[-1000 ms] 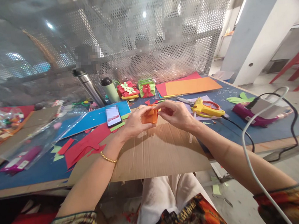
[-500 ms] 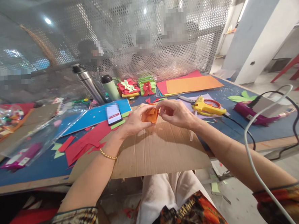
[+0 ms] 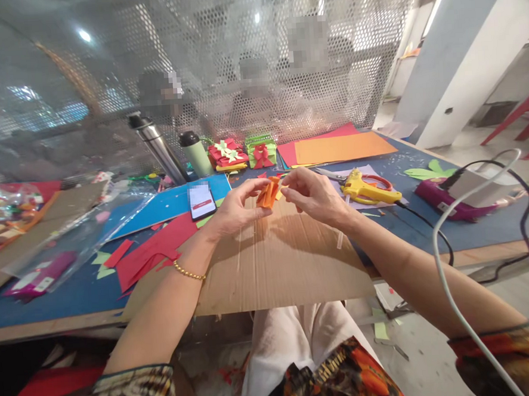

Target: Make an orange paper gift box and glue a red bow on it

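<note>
Above the cardboard sheet (image 3: 286, 262), my left hand (image 3: 236, 211) grips a small folded orange paper piece (image 3: 268, 193) between thumb and fingers. Its pleated folds face me. Just right of it, my right hand (image 3: 313, 195) has its fingers curled and the thumb drawn toward the forefinger. A small pale yellow bit shows between the orange paper and the right fingertips; whether they hold it is too small to tell.
A yellow glue gun (image 3: 369, 190) and scissors lie to the right. To the left are a phone (image 3: 202, 202), red paper scraps (image 3: 149, 253) and a blue sheet (image 3: 166, 207). Behind stand two bottles, small paper boxes (image 3: 262, 153) and an orange sheet (image 3: 346, 148). A white cable (image 3: 436, 259) crosses my right forearm.
The orange paper has turned in my left hand, so its pleated folds now show. My right fingertips have shifted slightly right, away from its edge.
</note>
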`<action>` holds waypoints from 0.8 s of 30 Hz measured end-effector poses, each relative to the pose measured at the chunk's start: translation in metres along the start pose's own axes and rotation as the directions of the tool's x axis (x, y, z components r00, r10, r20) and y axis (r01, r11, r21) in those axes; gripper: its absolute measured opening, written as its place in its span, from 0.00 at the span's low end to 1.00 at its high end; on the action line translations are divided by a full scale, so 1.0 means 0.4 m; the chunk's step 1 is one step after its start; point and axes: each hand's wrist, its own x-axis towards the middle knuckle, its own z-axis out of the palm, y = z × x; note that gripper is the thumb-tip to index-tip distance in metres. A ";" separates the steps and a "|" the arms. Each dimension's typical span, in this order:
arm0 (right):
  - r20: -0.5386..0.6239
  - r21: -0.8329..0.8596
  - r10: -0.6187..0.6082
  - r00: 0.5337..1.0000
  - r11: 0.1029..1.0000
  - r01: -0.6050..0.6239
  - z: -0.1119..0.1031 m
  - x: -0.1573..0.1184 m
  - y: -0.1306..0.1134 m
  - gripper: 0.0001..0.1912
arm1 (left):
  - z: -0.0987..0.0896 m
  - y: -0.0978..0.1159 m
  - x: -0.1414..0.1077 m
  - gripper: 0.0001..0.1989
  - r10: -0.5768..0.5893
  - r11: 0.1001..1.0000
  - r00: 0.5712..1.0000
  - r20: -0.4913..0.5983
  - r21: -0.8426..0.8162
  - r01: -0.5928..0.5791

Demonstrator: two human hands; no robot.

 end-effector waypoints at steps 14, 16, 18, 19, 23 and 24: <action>0.083 0.027 0.136 0.987 0.990 -0.139 0.029 -0.001 -0.017 0.09 | 0.036 -0.018 -0.008 0.34 0.106 0.970 0.987 -0.123 0.233 -0.075; 0.044 -0.031 0.144 0.989 0.989 -0.143 0.027 0.001 -0.015 0.09 | 0.037 0.002 -0.010 0.35 0.128 0.953 0.981 -0.147 0.293 -0.080; 0.002 -0.093 0.131 0.991 0.987 -0.130 0.027 0.003 -0.012 0.10 | 0.036 0.022 -0.010 0.29 0.131 0.941 0.972 -0.197 0.332 -0.060; -0.014 -0.124 0.119 0.993 0.985 -0.120 0.028 0.004 -0.010 0.11 | 0.036 0.031 -0.011 0.23 0.123 0.937 0.967 -0.223 0.348 -0.039; -0.075 -0.229 0.056 0.996 0.971 -0.072 0.043 0.003 0.003 0.12 | 0.044 0.042 -0.011 0.14 -0.027 0.930 0.969 -0.245 0.349 0.114; -0.082 -0.242 0.036 0.996 0.969 -0.055 0.048 0.001 0.007 0.12 | 0.049 0.040 -0.011 0.15 -0.091 0.937 0.969 -0.228 0.311 0.161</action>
